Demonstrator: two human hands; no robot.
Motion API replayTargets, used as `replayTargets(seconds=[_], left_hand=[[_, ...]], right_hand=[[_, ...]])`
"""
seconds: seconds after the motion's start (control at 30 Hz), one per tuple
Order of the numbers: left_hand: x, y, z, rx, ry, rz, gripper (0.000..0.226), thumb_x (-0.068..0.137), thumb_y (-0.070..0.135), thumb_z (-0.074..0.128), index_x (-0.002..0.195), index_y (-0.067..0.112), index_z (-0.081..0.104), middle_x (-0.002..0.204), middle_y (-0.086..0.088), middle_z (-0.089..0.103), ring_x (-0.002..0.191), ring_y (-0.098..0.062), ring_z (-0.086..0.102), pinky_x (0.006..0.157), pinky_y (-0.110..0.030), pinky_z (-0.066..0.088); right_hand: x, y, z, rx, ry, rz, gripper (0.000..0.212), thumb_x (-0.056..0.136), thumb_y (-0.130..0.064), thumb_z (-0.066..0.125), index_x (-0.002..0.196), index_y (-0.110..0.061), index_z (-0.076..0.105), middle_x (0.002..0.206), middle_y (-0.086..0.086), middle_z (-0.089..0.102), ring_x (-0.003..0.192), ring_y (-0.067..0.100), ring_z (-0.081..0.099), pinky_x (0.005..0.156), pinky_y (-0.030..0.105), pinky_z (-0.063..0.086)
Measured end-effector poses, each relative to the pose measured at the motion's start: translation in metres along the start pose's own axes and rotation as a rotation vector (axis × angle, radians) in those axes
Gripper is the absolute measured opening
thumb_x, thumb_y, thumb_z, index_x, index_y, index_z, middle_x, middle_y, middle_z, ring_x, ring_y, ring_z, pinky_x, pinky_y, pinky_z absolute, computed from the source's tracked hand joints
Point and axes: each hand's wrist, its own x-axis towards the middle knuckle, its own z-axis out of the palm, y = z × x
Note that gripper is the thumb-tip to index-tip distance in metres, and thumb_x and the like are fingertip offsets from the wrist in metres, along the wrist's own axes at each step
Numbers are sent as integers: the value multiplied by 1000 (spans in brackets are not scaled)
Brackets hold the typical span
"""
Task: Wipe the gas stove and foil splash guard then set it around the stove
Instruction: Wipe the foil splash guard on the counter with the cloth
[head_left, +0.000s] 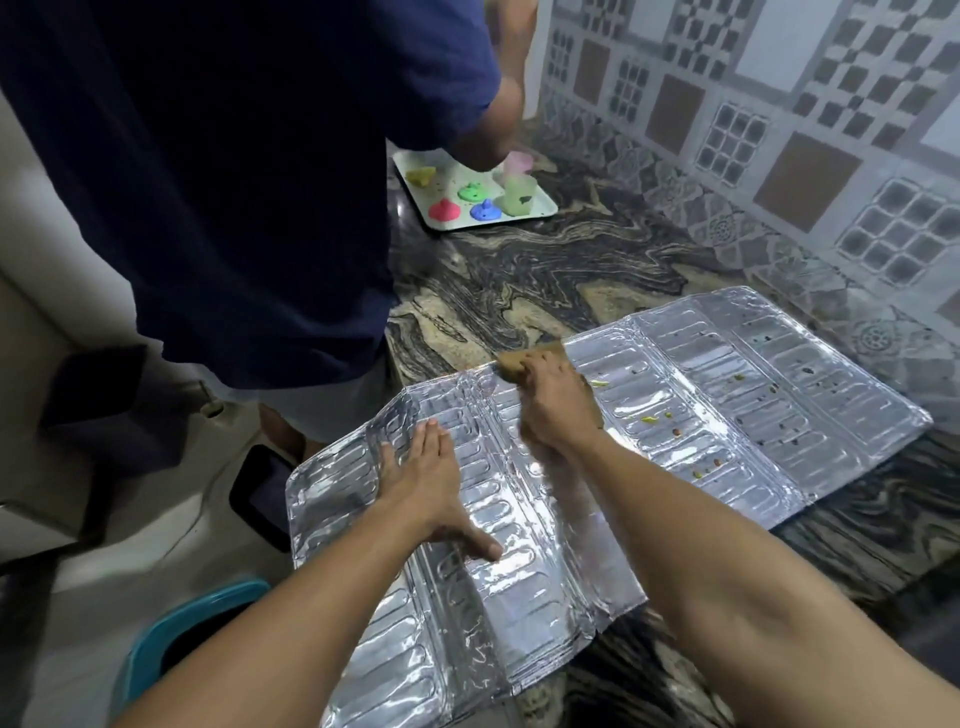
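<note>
The silver foil splash guard (701, 395) lies unfolded and flat across the marbled counter, its near left part hanging over the counter edge. Small green and brown food specks dot its right panels. My left hand (431, 488) presses flat on the left panel, fingers spread. My right hand (556, 410) grips a brown sponge (519, 361) held against the guard's far edge near the middle fold. The gas stove is not in view.
Another person in a dark blue shirt (234, 182) stands close on the left at the counter. A white tray (540, 205) with coloured lumps and cups sits further back. The tiled wall (779, 130) runs along the right. A teal bin rim (208, 618) is below left.
</note>
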Motion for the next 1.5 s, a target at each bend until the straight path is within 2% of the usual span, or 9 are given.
replayTargets(seconds=[0.13, 0.27, 0.37, 0.47, 0.7, 0.97, 1.13, 1.37, 1.5], left_hand=[[1, 2, -3, 80, -27, -7, 158, 44, 87, 66, 151, 3, -16, 159, -17, -21, 147, -33, -17, 114, -62, -10], [8, 15, -17, 69, -29, -18, 148, 49, 90, 59, 153, 4, -1, 159, -22, -13, 147, -41, -13, 113, -66, -7], [19, 27, -17, 89, 91, 58, 150, 49, 92, 57, 153, 8, -12, 155, -20, -28, 143, -38, -26, 111, -63, -17], [31, 26, -8, 94, 59, 153, 149, 52, 90, 57, 152, 10, -17, 155, -14, -32, 145, -30, -26, 114, -63, -10], [34, 24, -13, 107, -10, 159, 149, 52, 89, 59, 151, 9, -19, 158, -11, -25, 148, -29, -17, 111, -71, 1], [33, 19, -16, 154, -8, 213, 145, 53, 93, 52, 153, 13, -15, 159, -17, -22, 148, -36, -14, 108, -75, 5], [26, 14, -18, 227, 0, 215, 142, 55, 92, 51, 154, 11, -11, 160, -17, -16, 149, -35, -8, 107, -75, 8], [14, 20, -44, 353, 7, 227, 125, 52, 93, 53, 145, 12, 37, 157, -24, 21, 145, -46, 16, 110, -71, 11], [31, 14, -37, 251, 67, 337, 153, 47, 89, 61, 152, 1, -6, 159, -24, -15, 147, -40, -14, 115, -63, -5]], right_hand=[[6, 61, -30, -64, 24, 208, 41, 82, -12, 53, 119, -30, 58, 111, -3, 58, 104, 20, 56, 90, 42, 51], [-1, 67, -44, -25, 33, 300, 31, 91, -16, 43, 114, -25, 62, 105, 4, 65, 101, 27, 62, 89, 48, 50], [-18, 22, -30, 137, -38, 60, 33, 87, -27, 41, 113, -34, 61, 110, -7, 66, 106, 14, 62, 94, 47, 50], [-43, 0, -19, 37, -107, -76, 29, 98, -28, 38, 121, -29, 56, 122, -1, 56, 116, 18, 52, 100, 38, 41], [-80, 64, -64, -83, 181, 618, 36, 95, -10, 39, 122, -22, 59, 120, 5, 55, 113, 28, 53, 103, 46, 41], [-138, -29, -29, -6, 38, 262, 33, 100, -32, 40, 132, -32, 50, 142, -5, 49, 131, 22, 42, 108, 42, 35], [-155, 3, -50, -7, 256, 566, 40, 93, -1, 44, 124, -24, 56, 119, 2, 58, 117, 25, 49, 99, 34, 31], [-172, -45, -34, -17, 219, 594, 42, 96, 2, 36, 135, -11, 47, 139, 10, 46, 135, 31, 33, 111, 26, 8], [-189, -68, -18, -8, 127, 601, 57, 98, 2, 31, 153, -14, 23, 162, 6, 14, 150, 22, 4, 115, 29, -12]])
